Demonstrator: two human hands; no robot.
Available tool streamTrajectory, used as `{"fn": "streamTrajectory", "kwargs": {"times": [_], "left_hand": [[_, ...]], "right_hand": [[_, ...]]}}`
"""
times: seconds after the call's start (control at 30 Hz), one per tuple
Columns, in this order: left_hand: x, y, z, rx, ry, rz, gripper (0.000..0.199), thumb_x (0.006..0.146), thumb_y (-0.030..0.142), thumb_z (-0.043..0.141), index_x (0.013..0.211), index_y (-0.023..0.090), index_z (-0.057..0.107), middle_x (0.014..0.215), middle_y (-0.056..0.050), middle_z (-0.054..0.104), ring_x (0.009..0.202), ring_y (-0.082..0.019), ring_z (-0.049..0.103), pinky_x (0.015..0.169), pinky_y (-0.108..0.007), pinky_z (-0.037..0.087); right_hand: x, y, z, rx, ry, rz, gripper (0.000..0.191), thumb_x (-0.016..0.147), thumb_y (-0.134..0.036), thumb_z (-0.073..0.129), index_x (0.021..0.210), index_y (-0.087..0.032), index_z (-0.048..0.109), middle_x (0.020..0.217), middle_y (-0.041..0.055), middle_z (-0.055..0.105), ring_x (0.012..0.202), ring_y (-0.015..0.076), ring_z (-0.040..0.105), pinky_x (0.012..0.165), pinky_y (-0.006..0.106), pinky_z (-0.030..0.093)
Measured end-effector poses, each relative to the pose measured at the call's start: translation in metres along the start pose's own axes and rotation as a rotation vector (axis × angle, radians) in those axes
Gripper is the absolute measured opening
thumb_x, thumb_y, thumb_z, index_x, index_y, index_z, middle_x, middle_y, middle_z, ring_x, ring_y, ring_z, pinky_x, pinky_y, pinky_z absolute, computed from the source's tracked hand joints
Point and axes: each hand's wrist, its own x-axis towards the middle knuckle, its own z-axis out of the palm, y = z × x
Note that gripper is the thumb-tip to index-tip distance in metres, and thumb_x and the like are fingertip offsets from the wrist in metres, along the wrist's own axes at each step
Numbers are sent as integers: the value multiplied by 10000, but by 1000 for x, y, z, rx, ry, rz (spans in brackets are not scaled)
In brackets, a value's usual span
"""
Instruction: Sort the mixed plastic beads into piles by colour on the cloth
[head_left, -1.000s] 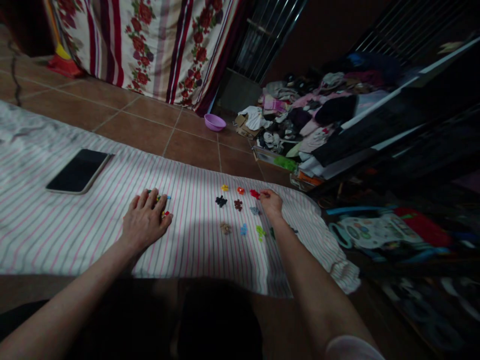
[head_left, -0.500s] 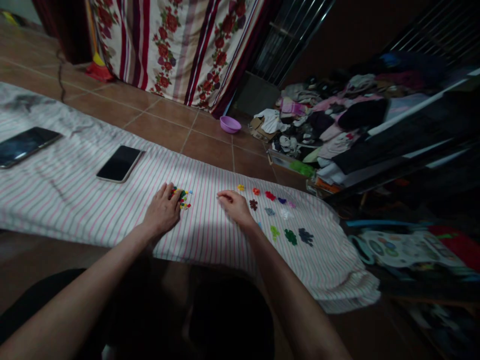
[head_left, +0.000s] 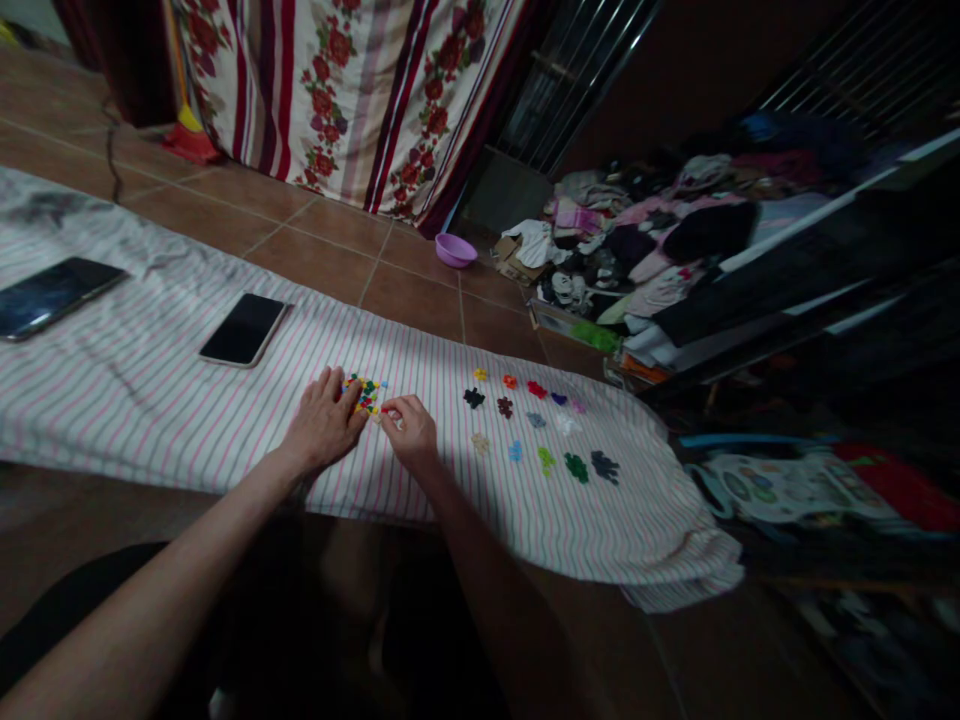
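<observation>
Covering the long surface, a thin cloth (head_left: 420, 480) with pink and grey stripes lies wrinkled at both ends and smoother in the middle. Small, knobbly pieces that look like plastic sit on it. Beyond it are matte brown floor tiles (head_left: 300, 260), a round purple basin (head_left: 455, 250) and a floral curtain (head_left: 360, 100).

The left hand (head_left: 322, 420) lies palm down, forearm slanting in from the near left, its fingers extended and loosely together over the near-left edge of the mixed pile (head_left: 365, 392). The right hand (head_left: 411, 432) reaches in from the near right, thumb and forefinger drawn together at a red bit by the pile's right edge; I cannot tell whether they grip it.

The mixed pile is small and speckled yellow, green, red, white and blue. Well to its right, single-colour clusters (head_left: 536, 389) stand apart in three uneven rows. A black-screened phone (head_left: 244, 328) lies left of the pile.
</observation>
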Motion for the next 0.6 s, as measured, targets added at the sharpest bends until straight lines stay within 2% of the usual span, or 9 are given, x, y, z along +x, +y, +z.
{"fn": "streamTrajectory", "kwargs": {"times": [0.1, 0.2, 0.37, 0.47, 0.6], "left_hand": [[-1, 7, 0, 48, -62, -66, 666, 921, 529, 399, 1462, 140, 393, 1563, -209, 316, 1473, -375, 221, 1148, -549, 242], [-1, 11, 3, 87, -72, -45, 743, 884, 586, 454, 1475, 141, 383, 1573, -218, 291, 1481, -391, 192, 1152, -550, 234], [3, 13, 7, 98, -91, -53, 717, 865, 543, 503, 1470, 170, 405, 1589, -203, 261, 1481, -402, 184, 1152, -551, 242], [4, 15, 6, 104, -90, -58, 639, 893, 495, 468, 1462, 208, 423, 1591, -177, 275, 1478, -398, 199, 1151, -554, 241], [4, 18, 4, 105, -49, -47, 608, 899, 469, 456, 1441, 193, 451, 1579, -182, 302, 1471, -397, 224, 1142, -544, 262]], "right_hand": [[-5, -2, 2, -18, 37, -33, 78, 855, -199, 555, 891, -235, 615, 887, 16, 604, 807, 164, 591, 838, 297, 481], [-6, -3, 3, -30, 30, -20, 119, 843, -168, 524, 906, -244, 590, 892, 12, 603, 812, 162, 592, 841, 297, 485], [-6, 1, -2, 5, 8, 11, 173, 818, -144, 495, 922, -247, 587, 901, 8, 603, 799, 149, 600, 785, 275, 509], [-7, 4, -8, 53, -15, 7, 156, 808, -153, 507, 908, -236, 594, 874, 5, 604, 778, 143, 599, 760, 263, 514], [-10, 6, -15, 89, -26, 21, 101, 835, -215, 535, 894, -232, 614, 824, 0, 616, 732, 137, 595, 724, 255, 510]]}}
